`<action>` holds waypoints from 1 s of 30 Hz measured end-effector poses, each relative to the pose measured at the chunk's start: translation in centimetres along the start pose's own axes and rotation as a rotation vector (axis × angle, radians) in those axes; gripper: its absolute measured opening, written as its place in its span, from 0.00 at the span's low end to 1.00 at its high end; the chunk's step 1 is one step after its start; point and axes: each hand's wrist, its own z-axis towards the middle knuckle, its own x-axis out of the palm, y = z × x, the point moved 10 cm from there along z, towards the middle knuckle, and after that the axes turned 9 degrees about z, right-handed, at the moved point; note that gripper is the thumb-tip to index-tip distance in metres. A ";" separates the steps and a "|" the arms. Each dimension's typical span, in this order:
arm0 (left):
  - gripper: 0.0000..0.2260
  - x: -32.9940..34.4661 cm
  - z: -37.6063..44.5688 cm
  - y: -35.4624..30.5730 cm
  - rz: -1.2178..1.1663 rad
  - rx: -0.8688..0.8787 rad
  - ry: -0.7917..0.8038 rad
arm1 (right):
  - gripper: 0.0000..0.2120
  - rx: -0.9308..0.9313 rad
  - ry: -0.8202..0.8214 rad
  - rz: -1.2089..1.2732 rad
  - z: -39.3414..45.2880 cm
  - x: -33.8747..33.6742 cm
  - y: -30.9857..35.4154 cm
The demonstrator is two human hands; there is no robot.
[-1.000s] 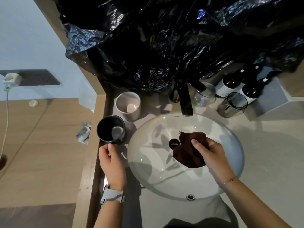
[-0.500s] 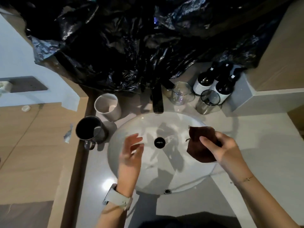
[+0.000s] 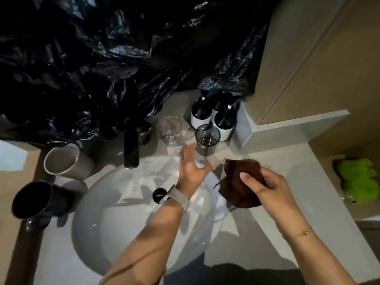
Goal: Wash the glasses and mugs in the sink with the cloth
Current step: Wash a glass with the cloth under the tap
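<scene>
Head view: our left hand (image 3: 190, 171) reaches, fingers spread and empty, toward the far glasses (image 3: 207, 138); right hand (image 3: 267, 187) grips the cloth (image 3: 236, 177) over the sink (image 3: 107, 202). We should grasp one glass low and firmly.

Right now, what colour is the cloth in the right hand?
Dark brown cloth, gripped by the right hand; head view shows it.
</scene>
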 end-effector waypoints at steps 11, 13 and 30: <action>0.31 1.1 5.4 -0.8 -0.008 0.117 -0.092 | 0.07 0.101 0.080 0.059 1.4 -0.4 -1.3; 0.31 0.7 5.1 -0.5 -0.014 0.117 -0.079 | 0.07 0.106 0.072 0.056 1.3 -0.4 -1.4; 0.14 -6.8 -8.8 8.7 -0.363 -0.566 0.386 | 0.06 0.086 0.072 0.172 -3.4 3.7 -2.4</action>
